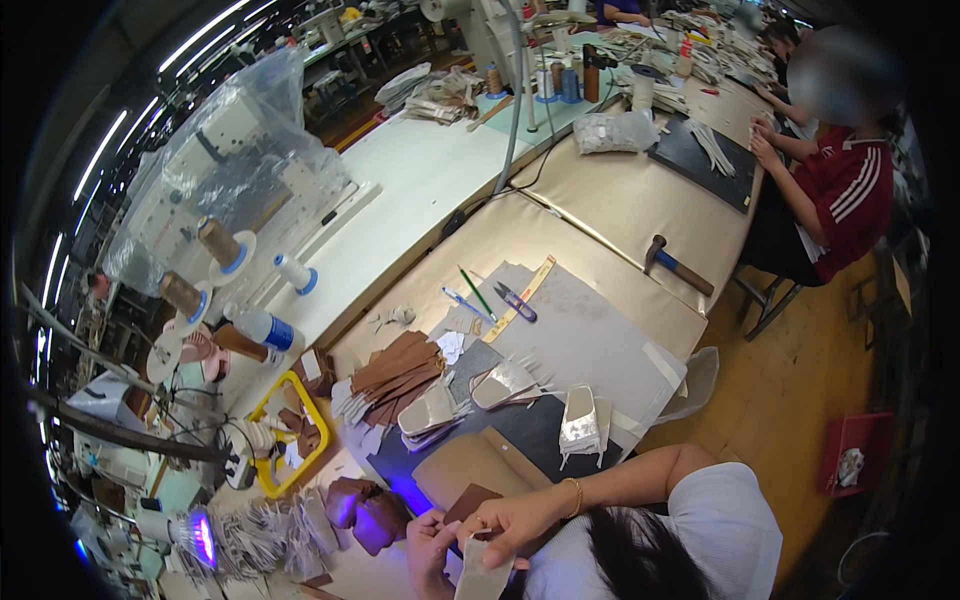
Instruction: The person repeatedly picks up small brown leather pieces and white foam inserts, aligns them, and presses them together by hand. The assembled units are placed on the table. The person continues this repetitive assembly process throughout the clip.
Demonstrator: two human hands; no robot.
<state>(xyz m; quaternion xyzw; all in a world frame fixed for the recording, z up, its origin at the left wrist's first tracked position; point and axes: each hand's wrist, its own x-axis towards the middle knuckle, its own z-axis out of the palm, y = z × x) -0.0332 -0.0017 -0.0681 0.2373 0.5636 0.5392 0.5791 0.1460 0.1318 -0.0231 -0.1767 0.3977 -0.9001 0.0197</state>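
My left hand (430,550) and my right hand (515,520) meet close to my body at the lower edge. My right fingers are closed on a pale cream material piece (484,570), which hangs below them. The left fingers are bent against its edge, beside the other hand. A flat brown leather piece (470,499) shows just above the fingers; whether it is held or lies behind them I cannot tell. Beyond it is a tan board (465,465). Small stacks of cream pieces (504,382) and brown leather strips (400,368) lie farther up the table.
A purple-handled thread snipper (516,303), a ruler (520,312) and pens lie on a grey sheet. A hammer (680,268) rests at the right. At left stand a yellow basket (318,455), a lit lamp (203,538) and thread cones (222,245). A person in red (850,200) sits at far right.
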